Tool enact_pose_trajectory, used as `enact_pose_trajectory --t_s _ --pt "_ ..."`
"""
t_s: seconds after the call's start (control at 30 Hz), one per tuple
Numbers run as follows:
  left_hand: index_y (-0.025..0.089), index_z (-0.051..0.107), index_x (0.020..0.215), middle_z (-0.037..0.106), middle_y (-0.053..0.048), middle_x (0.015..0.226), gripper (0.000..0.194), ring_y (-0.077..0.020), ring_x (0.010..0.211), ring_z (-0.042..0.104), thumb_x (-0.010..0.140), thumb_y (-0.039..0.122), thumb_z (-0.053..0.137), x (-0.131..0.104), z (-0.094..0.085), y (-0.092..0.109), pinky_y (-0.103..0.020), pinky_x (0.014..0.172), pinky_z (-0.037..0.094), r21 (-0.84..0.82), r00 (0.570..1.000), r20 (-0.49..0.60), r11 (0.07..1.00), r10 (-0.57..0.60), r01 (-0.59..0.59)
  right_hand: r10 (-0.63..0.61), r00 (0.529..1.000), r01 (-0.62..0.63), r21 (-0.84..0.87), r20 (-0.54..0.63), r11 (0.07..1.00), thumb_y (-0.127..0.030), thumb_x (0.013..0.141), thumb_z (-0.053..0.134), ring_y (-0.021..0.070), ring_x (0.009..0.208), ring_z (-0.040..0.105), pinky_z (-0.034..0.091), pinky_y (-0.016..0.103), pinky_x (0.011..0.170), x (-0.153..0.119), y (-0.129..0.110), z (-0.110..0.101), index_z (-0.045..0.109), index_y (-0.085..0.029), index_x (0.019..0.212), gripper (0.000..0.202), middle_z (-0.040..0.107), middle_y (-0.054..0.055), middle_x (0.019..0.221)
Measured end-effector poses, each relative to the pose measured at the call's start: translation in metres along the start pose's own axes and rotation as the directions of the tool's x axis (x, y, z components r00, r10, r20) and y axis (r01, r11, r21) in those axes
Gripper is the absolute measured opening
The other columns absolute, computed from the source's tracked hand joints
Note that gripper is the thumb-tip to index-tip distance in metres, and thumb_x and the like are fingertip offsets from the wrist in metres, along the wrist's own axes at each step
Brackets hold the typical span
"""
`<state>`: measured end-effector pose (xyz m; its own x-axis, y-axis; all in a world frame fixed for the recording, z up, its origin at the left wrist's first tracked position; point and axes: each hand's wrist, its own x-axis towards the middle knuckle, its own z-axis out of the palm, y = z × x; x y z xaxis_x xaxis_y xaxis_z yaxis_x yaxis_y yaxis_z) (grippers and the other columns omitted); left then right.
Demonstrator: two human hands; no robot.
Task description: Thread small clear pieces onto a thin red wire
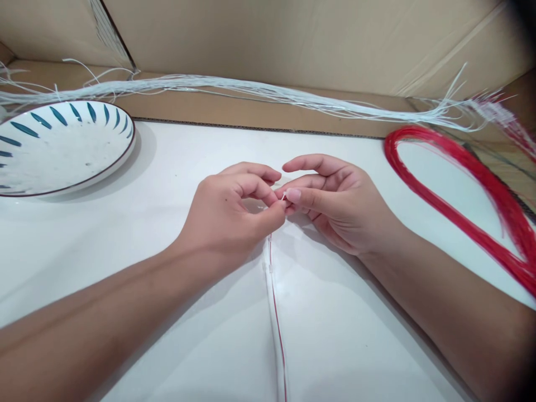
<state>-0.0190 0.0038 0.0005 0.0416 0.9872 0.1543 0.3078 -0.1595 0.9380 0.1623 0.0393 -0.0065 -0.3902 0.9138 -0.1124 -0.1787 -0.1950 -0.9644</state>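
My left hand (240, 206) and my right hand (335, 198) meet at the middle of the white table (188, 335), fingertips nearly touching. Between the thumb and index finger of my left hand a thin white strand (283, 196) is pinched, and its tip shows by my right thumb. My right thumb and fingers close round that same tip. A red and white cord (274, 301) with small clear pieces (268, 268) on it runs from beneath my left hand down to the near edge of the view.
A white plate (62, 151) with dark green strokes stands at the left. Long white strands (234, 84) lie across the cardboard (251, 114) at the back. A looped red bundle (439, 206) rests at the right, beyond my right forearm.
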Motion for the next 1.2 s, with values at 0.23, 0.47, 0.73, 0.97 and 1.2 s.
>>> enact_pose_trajectory --t_s 0.23,0.47,0.73,0.97,1.2 --pt "0.022 0.073 0.062 0.077 -0.001 0.108 0.014 -0.0206 0.101 0.071 0.076 0.021 0.075 -0.0008 0.0003 0.0 -0.029 0.081 0.056 0.103 0.999 0.005 0.994 0.046 -0.046 -0.054 0.998 0.057 -0.064 0.036 0.996 -0.023 0.076 0.091 0.0155 0.065 0.073 0.064 0.032 0.07 0.0001 0.0024 -0.0032 0.071 -0.022 0.104 0.034 0.078 0.0 0.073" --pt "0.022 0.071 0.059 0.077 0.0 0.106 0.014 -0.02 0.1 0.073 0.073 0.018 0.073 0.0007 0.0012 -0.0011 -0.029 0.078 0.058 0.135 0.999 0.016 0.99 0.043 -0.045 -0.134 0.99 0.14 -0.142 0.05 0.98 -0.024 0.079 0.088 0.0166 0.071 0.076 0.066 0.031 0.073 -0.0011 0.0047 -0.0048 0.071 -0.023 0.102 0.029 0.079 0.0 0.079" --pt "0.022 0.069 0.057 0.077 0.0 0.108 0.016 -0.0227 0.102 0.072 0.072 0.018 0.073 0.001 0.0011 -0.0014 -0.032 0.079 0.058 0.121 0.999 0.043 0.993 -0.016 0.01 -0.244 0.966 0.257 -0.261 0.083 0.931 -0.026 0.08 0.086 0.0147 0.07 0.076 0.065 0.028 0.07 -0.0015 0.0023 -0.0018 0.07 -0.023 0.094 0.022 0.077 -0.002 0.076" --pt "0.021 0.069 0.057 0.077 -0.002 0.108 0.018 -0.0241 0.106 0.072 0.075 0.019 0.073 0.0018 0.0012 -0.0021 -0.033 0.081 0.057 0.13 0.996 0.083 0.991 -0.03 0.019 -0.289 0.951 0.31 -0.336 0.112 0.889 -0.023 0.076 0.09 0.0175 0.074 0.076 0.066 0.031 0.071 -0.0019 0.0019 -0.0031 0.07 -0.022 0.092 0.025 0.077 0.001 0.08" --pt "0.02 0.072 0.061 0.078 -0.002 0.102 0.016 -0.023 0.099 0.073 0.077 0.019 0.072 0.0054 -0.0017 -0.0006 -0.036 0.086 0.057 0.087 0.987 0.141 0.994 -0.077 0.065 -0.24 0.963 0.266 -0.306 0.12 0.914 -0.019 0.079 0.086 0.0159 0.073 0.075 0.065 0.029 0.07 0.0023 0.0024 -0.0094 0.069 -0.022 0.091 0.021 0.077 0.0 0.077"
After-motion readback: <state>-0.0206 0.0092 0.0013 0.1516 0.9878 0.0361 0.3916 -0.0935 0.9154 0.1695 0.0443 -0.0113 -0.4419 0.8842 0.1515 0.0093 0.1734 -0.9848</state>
